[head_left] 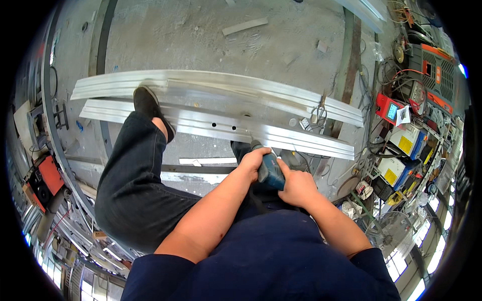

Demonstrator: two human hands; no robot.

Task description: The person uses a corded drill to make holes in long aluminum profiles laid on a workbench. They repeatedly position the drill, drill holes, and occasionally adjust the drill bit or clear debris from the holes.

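A blue power drill (271, 174) is held in both hands in front of my body, its bit pointing away from me. My left hand (251, 164) is wrapped round its front part. On the rear part, my right hand (298, 186) is closed with a finger stretched along the side. Past the drill lies a long silver metal profile (296, 139), with two dark round holes left of the bit. Whether the bit touches the profile cannot be made out. My left shoe (147, 104) rests across the profile.
A second long silver profile (201, 80) lies farther off, parallel to the first. Pliers or scissors (318, 113) lie at its right part. Cables, a red box (387, 108) with a screen and other machines crowd the right. A metal offcut (245, 26) lies on the floor.
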